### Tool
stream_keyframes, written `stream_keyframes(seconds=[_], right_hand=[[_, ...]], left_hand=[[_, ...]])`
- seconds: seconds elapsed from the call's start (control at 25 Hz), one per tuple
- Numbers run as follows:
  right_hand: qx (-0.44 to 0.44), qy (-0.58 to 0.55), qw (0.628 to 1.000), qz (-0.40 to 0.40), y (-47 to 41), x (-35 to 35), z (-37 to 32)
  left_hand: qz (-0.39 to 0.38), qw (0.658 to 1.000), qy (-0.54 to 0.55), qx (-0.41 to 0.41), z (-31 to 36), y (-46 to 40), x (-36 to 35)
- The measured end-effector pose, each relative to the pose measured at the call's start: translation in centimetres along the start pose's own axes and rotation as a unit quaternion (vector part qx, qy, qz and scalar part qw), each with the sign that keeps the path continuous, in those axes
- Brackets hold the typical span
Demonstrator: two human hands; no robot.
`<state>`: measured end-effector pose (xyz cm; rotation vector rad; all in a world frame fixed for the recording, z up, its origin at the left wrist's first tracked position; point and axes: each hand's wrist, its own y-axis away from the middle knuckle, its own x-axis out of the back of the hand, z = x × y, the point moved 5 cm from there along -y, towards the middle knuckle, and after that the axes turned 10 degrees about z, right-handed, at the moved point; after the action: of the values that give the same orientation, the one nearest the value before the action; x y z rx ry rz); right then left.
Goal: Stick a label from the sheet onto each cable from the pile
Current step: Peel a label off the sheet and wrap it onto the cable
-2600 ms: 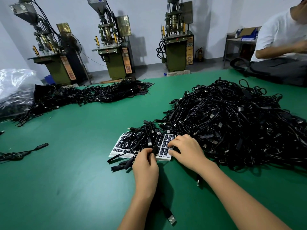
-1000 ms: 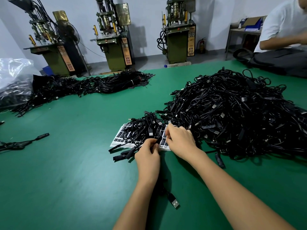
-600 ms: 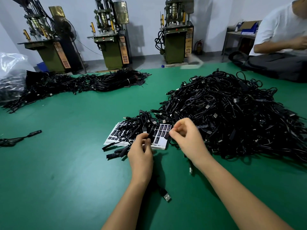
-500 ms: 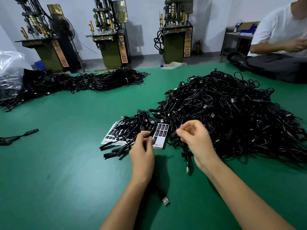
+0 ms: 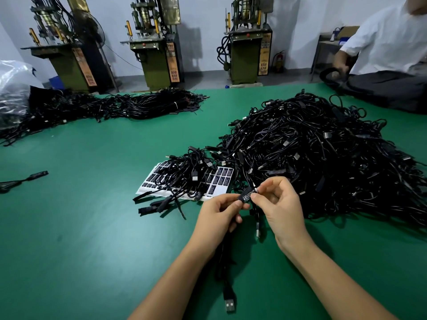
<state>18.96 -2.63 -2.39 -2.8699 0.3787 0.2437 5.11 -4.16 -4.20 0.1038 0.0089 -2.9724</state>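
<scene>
— Green felt all over that table [image 5: 87, 227], and away on the left edge one lone black cable with an inline block [image 5: 34, 176]. Has that one been done?

— Can't tell from here. Moving right: the white label sheet printed with small black rectangles [image 5: 219, 181] sits half buried under a few loose black cables [image 5: 184, 179]. A moment ago the right fingers were down on that sheet; now they've lifted clear with a label.

— So a sticker's off?

— Yes. The left hand [image 5: 219, 215] is curled round a black cable's oblong inline block [image 5: 242, 199], its USB plug [image 5: 230, 304] trailing toward us. The right hand [image 5: 280, 204] pinches the small black label with white print [image 5: 248, 195] against that block, thumb and forefinger closed on it.

— Can you read it?

— Top line looks like "LED CONTROLLER"; the rest is too fine. The orange plates on the machines behind aren't legible either.

— And the rest?

— The big tangled heap of black USB cables [image 5: 323, 158] on the right, barely dented, I'd say.
</scene>
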Motion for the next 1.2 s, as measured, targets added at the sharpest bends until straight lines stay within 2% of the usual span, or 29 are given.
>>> stream_keyframes(seconds=[0.2, 0.44, 1.2], right_hand=[[0.033, 0.043, 0.998, -0.014, -0.1, 0.1, 0.4], [0.020, 0.040, 0.999, -0.007, -0.2, 0.2, 0.8], [0.015, 0.029, 0.999, -0.020, -0.1, 0.0, 1.5]], left_hand=[[-0.021, 0.999, 0.007, 0.031, -0.3, -0.3, 0.2], [-0.031, 0.998, -0.004, 0.050, -0.6, -0.5, 0.2], [-0.035, 0.998, -0.020, 0.042, -0.3, -0.3, 0.1]])
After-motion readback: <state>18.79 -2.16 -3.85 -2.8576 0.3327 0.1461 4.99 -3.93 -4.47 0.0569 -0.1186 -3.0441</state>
